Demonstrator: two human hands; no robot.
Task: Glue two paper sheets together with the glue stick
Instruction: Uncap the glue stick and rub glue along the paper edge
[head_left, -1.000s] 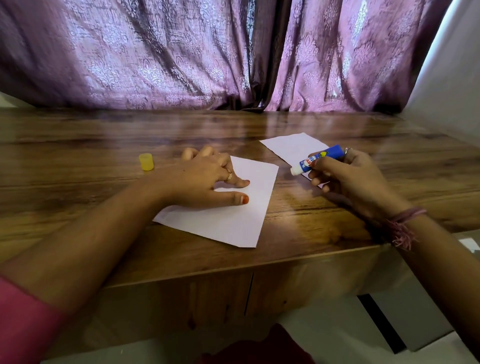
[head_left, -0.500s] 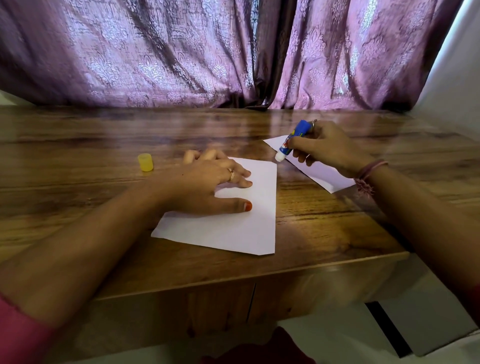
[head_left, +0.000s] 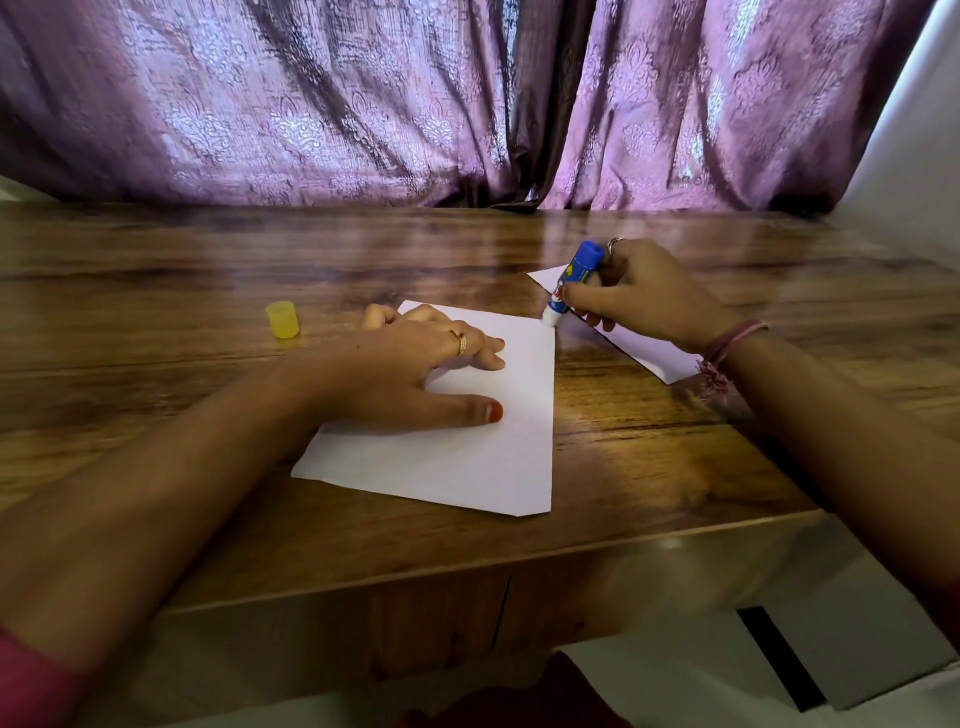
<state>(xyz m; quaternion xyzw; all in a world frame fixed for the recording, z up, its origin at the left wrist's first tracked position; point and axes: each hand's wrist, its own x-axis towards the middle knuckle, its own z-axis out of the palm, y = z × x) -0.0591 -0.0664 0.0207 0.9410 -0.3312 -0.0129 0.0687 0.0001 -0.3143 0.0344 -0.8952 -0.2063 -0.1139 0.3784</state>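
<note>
A white paper sheet lies on the wooden table in front of me. My left hand rests flat on its upper left part, fingers spread. A second white sheet lies to the right, partly hidden under my right hand. That hand grips a blue glue stick, uncapped, tilted with its white tip down at the near sheet's top right corner. The yellow cap stands on the table to the left of my left hand.
Purple patterned curtains hang right behind the table's far edge. The table's front edge runs close below the near sheet. A white wall rises at the right.
My right hand carried the glue stick from the far sheet back toward the near sheet; its tip now sits at that sheet's top right corner. My left hand stayed on the paper.
</note>
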